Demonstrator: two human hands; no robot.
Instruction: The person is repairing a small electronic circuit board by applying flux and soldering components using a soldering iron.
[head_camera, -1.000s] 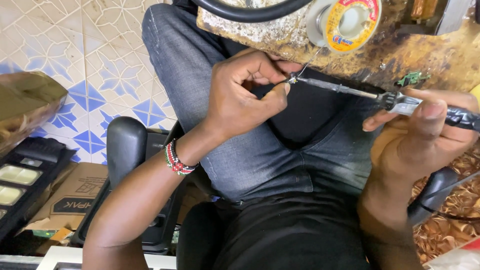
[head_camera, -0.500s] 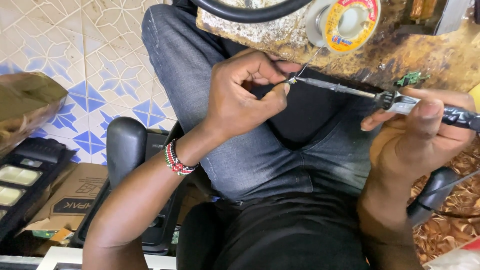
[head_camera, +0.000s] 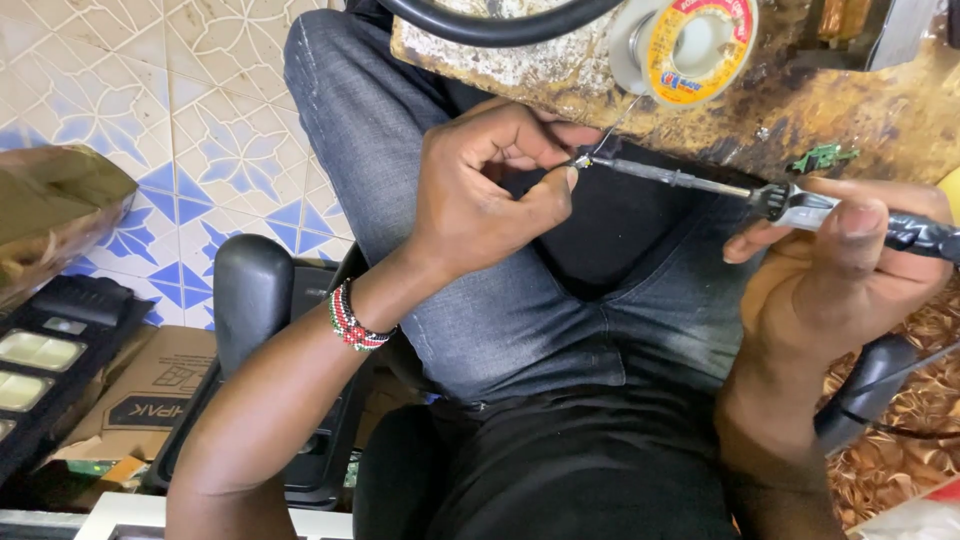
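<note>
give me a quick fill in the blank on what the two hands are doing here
1. The right hand holds a soldering ____ by its dark handle.
2. The left hand pinches a small part at the tool's ____.
3. A beaded ____ circles the left wrist.
4. The spool of solder wire lies on the worn ____ above the hands.

Missing words: iron; tip; bracelet; workbench
</note>
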